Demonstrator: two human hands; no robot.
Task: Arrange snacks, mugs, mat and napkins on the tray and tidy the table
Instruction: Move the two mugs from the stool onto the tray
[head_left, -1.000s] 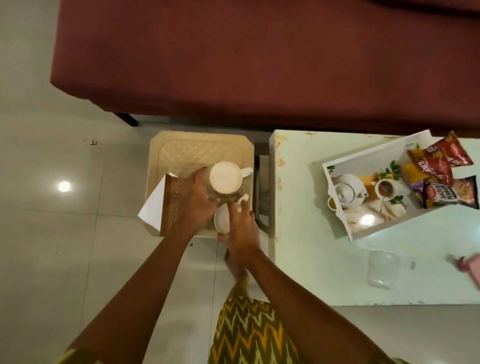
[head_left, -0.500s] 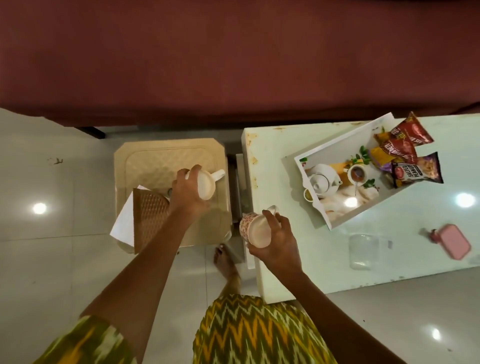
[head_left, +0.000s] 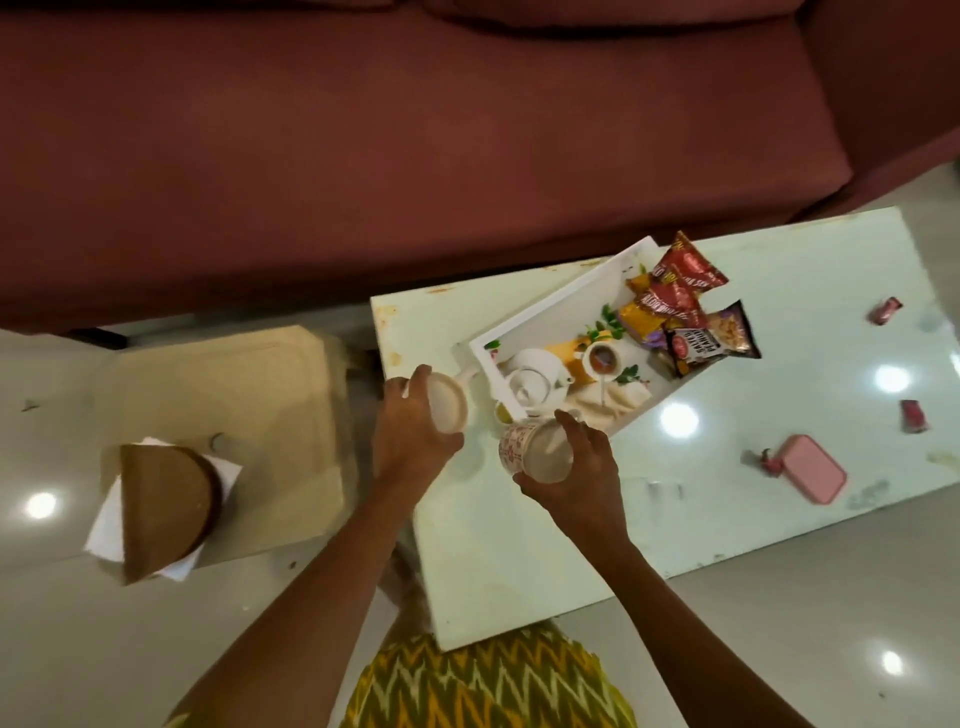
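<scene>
My left hand (head_left: 410, 436) grips a plain white mug (head_left: 448, 402) above the table's left end, close to the tray's near-left corner. A white mug with a red pattern (head_left: 535, 449) is held in my right hand (head_left: 576, 467), just in front of the tray. The white tray (head_left: 561, 296) lies at an angle on the pale table (head_left: 519, 545); its printed bottom shows a teapot and a cup. Several snack packets (head_left: 685, 317) are piled at its far right end. A brown mat (head_left: 161, 512) rests on white napkins (head_left: 104, 525) on the beige stool (head_left: 249, 395) at left.
A maroon sofa (head_left: 415, 130) runs along the far side. A pink box (head_left: 813, 475) and two small red wrapped sweets (head_left: 885, 310) (head_left: 912, 415) lie on the right part of the table. Glossy floor tiles surround the stool and the table.
Both hands lifted the mugs off the stool and carried them right, over the table toward the tray. The view swung right with them.
</scene>
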